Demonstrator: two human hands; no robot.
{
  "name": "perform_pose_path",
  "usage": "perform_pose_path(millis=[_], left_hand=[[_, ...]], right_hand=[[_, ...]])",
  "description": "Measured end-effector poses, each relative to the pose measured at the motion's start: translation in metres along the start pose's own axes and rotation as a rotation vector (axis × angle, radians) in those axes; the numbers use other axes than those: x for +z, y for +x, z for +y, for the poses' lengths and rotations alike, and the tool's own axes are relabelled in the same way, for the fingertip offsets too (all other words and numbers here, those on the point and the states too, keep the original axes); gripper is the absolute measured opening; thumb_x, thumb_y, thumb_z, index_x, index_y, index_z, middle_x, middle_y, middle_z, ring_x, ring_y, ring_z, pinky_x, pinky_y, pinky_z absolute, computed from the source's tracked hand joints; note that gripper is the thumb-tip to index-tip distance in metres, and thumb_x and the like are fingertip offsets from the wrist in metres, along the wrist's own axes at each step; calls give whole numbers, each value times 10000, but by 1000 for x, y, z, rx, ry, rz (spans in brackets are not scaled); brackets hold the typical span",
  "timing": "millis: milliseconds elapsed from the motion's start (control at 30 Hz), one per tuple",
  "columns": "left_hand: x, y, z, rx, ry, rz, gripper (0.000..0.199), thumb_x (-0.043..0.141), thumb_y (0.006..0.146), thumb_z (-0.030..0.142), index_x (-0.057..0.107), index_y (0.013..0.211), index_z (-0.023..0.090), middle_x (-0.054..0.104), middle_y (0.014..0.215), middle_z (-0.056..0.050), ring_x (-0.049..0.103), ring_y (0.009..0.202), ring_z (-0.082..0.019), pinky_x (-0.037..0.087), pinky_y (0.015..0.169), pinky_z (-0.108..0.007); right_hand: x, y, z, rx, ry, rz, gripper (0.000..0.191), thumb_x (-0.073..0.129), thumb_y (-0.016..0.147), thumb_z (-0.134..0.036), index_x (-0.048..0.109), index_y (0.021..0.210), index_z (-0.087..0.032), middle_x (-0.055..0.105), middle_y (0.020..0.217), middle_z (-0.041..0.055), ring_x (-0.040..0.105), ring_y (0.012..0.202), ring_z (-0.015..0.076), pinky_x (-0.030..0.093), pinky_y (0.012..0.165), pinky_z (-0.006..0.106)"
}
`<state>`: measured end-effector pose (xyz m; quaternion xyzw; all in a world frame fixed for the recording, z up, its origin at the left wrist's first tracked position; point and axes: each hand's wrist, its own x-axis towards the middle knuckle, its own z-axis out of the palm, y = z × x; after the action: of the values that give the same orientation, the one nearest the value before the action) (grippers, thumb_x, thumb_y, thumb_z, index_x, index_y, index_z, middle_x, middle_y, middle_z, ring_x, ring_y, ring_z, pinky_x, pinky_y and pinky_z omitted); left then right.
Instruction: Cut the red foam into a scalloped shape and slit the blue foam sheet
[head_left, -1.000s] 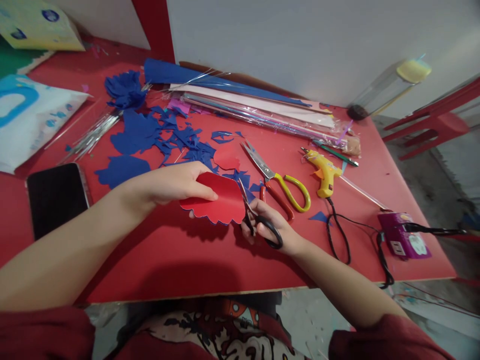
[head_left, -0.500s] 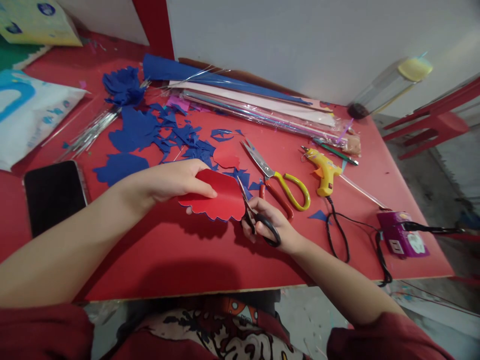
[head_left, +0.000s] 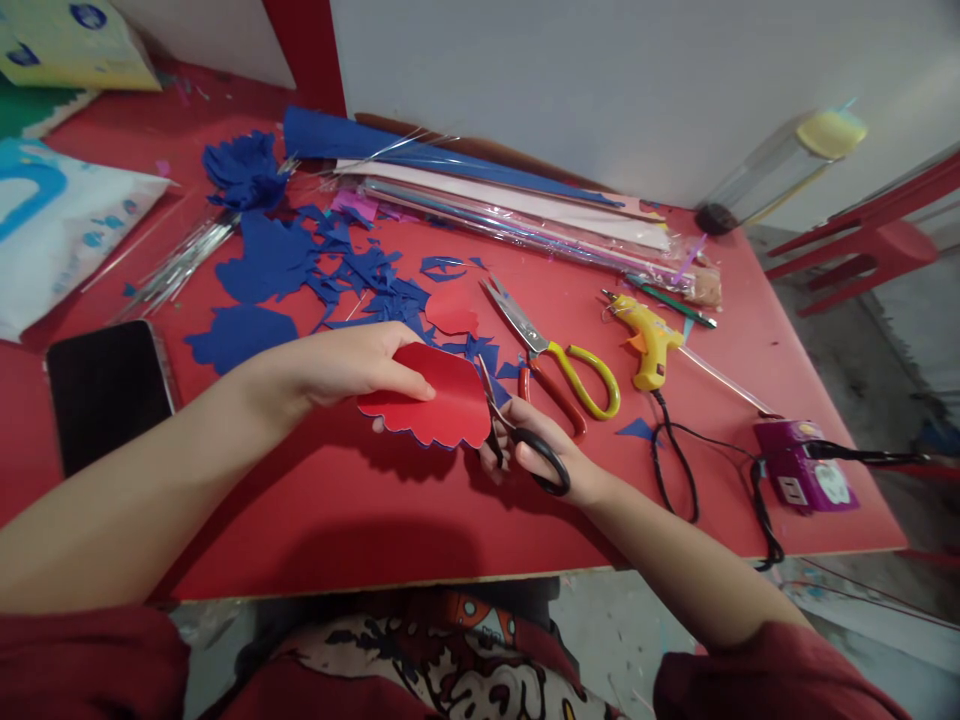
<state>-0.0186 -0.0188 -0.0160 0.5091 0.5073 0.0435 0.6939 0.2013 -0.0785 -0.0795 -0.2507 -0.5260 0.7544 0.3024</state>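
My left hand (head_left: 375, 370) pinches a red paper piece (head_left: 454, 405) with a scalloped lower edge, thumb on top and fingers mostly hidden beneath. A thin blue layer shows along that edge. My right hand (head_left: 540, 450) grips black-handled scissors (head_left: 546, 465), fingers through the loops. Their blades sit at the right edge of the red paper, slightly apart. Behind the paper lie a red paper cutout (head_left: 452, 308) and scattered blue paper scraps (head_left: 394, 300). Larger scissors with yellow and red handles (head_left: 589, 385) rest just beyond my right hand.
A yellow glue gun (head_left: 652, 340) lies to the right, its black cord curling toward a purple power box (head_left: 802, 465). A phone (head_left: 109, 395) lies at left. Along the wall are wrapped sticks (head_left: 525, 230) and rolled blue paper (head_left: 420, 150). A blue paper flower (head_left: 247, 170) sits back left.
The black scissors' handle has shifted slightly right, with the blades a little wider apart at the paper's edge. My left hand keeps its hold on the paper.
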Motion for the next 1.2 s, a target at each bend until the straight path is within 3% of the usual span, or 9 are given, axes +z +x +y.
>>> perform_pose_path(millis=[233, 567, 767, 1033, 1200], left_hand=[[-1, 1, -1, 17, -24, -18, 65, 634, 618, 199, 653, 671, 167, 637, 521, 12, 653, 587, -166, 498, 562, -216], [1, 0, 1, -14, -60, 75, 92, 662, 581, 185, 630, 665, 165, 635, 509, 21, 627, 515, -153, 486, 510, -212], [-2, 3, -1, 22, 40, -44, 64, 625, 603, 221, 644, 639, 172, 635, 518, 12, 632, 543, -157, 446, 480, -194], [-4, 3, 0, 31, 63, -72, 77, 625, 599, 240, 634, 598, 163, 628, 499, 1, 595, 476, -140, 389, 417, -183], [-4, 1, 1, 9, 43, -57, 86, 625, 602, 231, 663, 646, 167, 645, 530, -3, 628, 546, -165, 456, 499, -211]], right_hand=[[-1, 0, 2, -12, -4, 20, 369, 587, 789, -500, 375, 805, -198, 490, 625, -46, 484, 524, 77, 351, 513, 228], [-1, 1, 4, -1, -9, 46, 406, 626, 753, -505, 389, 850, -191, 482, 614, -56, 478, 490, 69, 345, 489, 219], [-1, 1, 4, -15, -9, 25, 375, 599, 781, -496, 375, 798, -197, 489, 611, -49, 485, 514, 78, 356, 504, 230], [-1, 1, 5, -44, -6, -1, 344, 587, 799, -475, 385, 834, -199, 496, 614, -49, 473, 500, 71, 352, 486, 219], [-1, 1, 4, 7, -39, 17, 414, 606, 758, -528, 369, 849, -201, 498, 602, -54, 464, 482, 69, 345, 475, 219]])
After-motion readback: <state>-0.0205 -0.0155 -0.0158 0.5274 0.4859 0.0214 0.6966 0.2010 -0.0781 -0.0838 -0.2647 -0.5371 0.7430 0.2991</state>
